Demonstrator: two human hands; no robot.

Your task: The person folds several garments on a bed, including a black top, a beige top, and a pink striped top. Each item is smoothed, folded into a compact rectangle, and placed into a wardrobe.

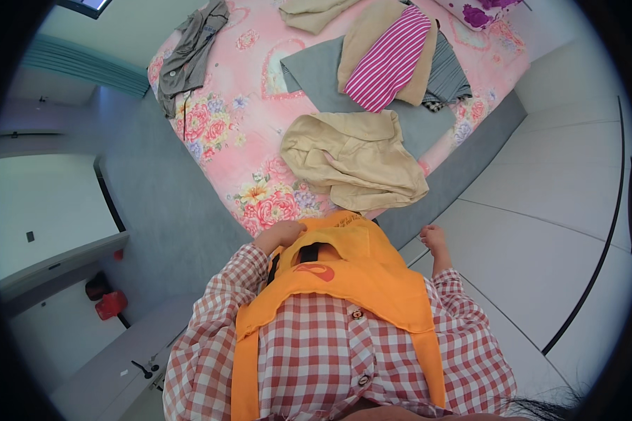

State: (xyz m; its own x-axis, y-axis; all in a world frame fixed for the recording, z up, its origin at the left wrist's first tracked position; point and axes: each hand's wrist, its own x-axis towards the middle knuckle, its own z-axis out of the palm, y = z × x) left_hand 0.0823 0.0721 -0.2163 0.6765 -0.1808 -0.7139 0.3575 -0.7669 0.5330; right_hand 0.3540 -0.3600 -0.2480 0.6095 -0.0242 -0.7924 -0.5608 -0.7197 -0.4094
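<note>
My left hand [282, 236] is at the left edge of the orange apron [368, 258] I wear, its fingers partly hidden. Whether it grips the cloth is unclear. Off to the apron's right, my right hand [434, 239] hangs with curled fingers and nothing visible in it. Just ahead, a crumpled beige garment [355, 160] lies near the corner of a bed with a pink floral sheet [247, 131]. Beyond it, a magenta-and-white striped cloth [387, 60] rests on a folded tan cloth [347, 60], with a grey-blue cloth [318, 68] underneath.
A grey striped garment [189, 60] lies at the bed's left edge. Another beige cloth [316, 13] and a purple-patterned pillow [476, 13] are farther up. White cabinet panels [532, 221] flank the right side. Grey floor [152, 194] runs along the left, beside a teal curtain [84, 63].
</note>
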